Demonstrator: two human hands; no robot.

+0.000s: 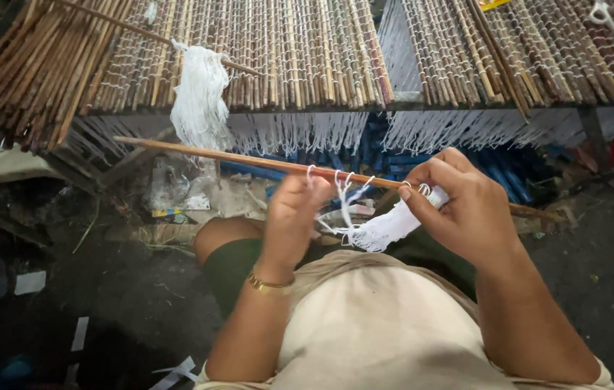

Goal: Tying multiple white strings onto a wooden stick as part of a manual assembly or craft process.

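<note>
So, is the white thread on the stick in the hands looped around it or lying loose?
Looped: several white thread loops circle the stick between the left hand and right hand.

Both hands hold a long stick (pixel 249 160) level below the worktop's (pixel 408 105) front edge. The left hand (pixel 294 213) pinches white thread (pixel 347 189) looped over the stick; the right hand (pixel 466 209) grips a white thread bundle (pixel 390 227) (its strands trail toward the lap). Bamboo mats (pixel 285 50) cover the worktop, fringes hanging.
</note>
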